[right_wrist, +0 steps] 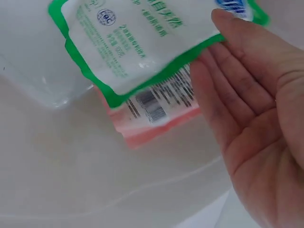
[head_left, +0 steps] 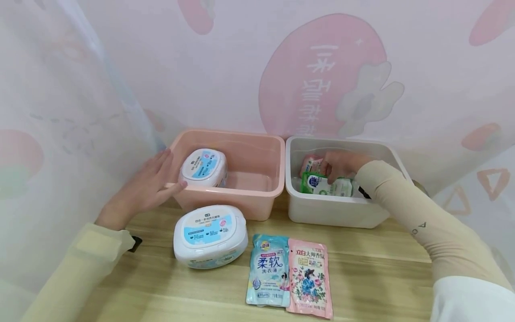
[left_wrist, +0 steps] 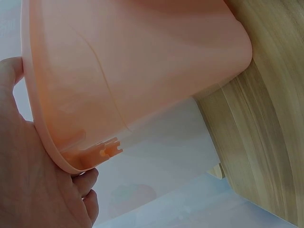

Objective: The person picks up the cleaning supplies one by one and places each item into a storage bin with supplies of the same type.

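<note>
My right hand (head_left: 339, 164) is inside the white bin, pinching a green-and-white detergent pouch (head_left: 315, 184) between thumb and fingers. A pink pouch (head_left: 311, 164) lies under it; its barcode (right_wrist: 151, 105) shows in the right wrist view. My left hand (head_left: 149, 185) rests at the near left corner of the pink bin (head_left: 233, 193), thumb on the front rim and fingers extended along the left side. In the left wrist view the hand (left_wrist: 35, 175) lies against that rim. A white tub with a blue label (head_left: 204, 167) sits inside the pink bin.
The white bin (head_left: 338, 213) stands beside the pink one, against a printed curtain (head_left: 225, 80). On the wooden table (head_left: 374, 277) in front are a second white tub (head_left: 211, 237), a teal laundry pouch (head_left: 267, 270) and a pink floral pouch (head_left: 310, 279), the pouches side by side.
</note>
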Available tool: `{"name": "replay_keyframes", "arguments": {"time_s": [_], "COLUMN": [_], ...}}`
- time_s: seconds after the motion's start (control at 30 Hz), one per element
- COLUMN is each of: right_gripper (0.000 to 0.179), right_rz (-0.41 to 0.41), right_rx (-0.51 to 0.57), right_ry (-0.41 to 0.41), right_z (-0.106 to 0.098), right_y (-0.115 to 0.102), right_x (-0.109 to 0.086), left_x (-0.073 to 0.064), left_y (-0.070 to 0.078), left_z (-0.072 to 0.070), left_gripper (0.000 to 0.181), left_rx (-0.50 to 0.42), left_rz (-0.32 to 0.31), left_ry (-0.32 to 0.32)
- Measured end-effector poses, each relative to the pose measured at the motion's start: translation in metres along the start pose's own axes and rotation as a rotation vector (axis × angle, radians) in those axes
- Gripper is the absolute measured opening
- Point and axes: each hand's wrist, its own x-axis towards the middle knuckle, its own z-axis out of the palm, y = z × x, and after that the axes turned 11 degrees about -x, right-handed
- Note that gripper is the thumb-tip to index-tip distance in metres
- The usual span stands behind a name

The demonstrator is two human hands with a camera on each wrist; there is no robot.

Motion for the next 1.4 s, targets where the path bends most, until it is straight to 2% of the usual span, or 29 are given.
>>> {"name": "replay_keyframes", "arguments": {"time_s": [0.13, 0.27, 0.53, 0.7, 1.03, 1.4], "right_gripper": [0.027, 0.023, 0.026, 0.029, 0.026, 0.029], "right_rz": [-0.026, -0.017, -0.004, -0.052, -0.047, -0.085], "right_rx": [-0.009, -0.017, -0.041, -0.084, -0.046, 0.011], "right_ry": [0.063, 0.131, 0.248, 0.315, 0.389, 0.361], "right_z": [-0.014, -0.033, -0.067, -0.078, -0.07, -0.036], "right_y": [0.002, -0.001, -0.017, -0.025, -0.048, -0.072], "right_x": [-0.008, -0.025, -0.075, -0.106, -0.155, -0.18], "left_x": [0.001, 0.002, 0.002, 0.005, 0.011, 0.011], "left_y": [0.0, -0.002, -0.004, -0.006, -0.011, -0.009], "left_z": [-0.001, -0.002, -0.007, -0.009, -0.011, -0.011], "left_gripper": [0.099, 0.098, 0.099, 0.1, 0.1, 0.1], "left_rx": [0.0, 0.006, 0.001, 0.001, -0.008, -0.021], "left_rz": [0.018, 0.027, 0.027, 0.018, 0.022, 0.019], "left_ry": [0.004, 0.0, -0.009, -0.017, -0.024, -0.004]}}
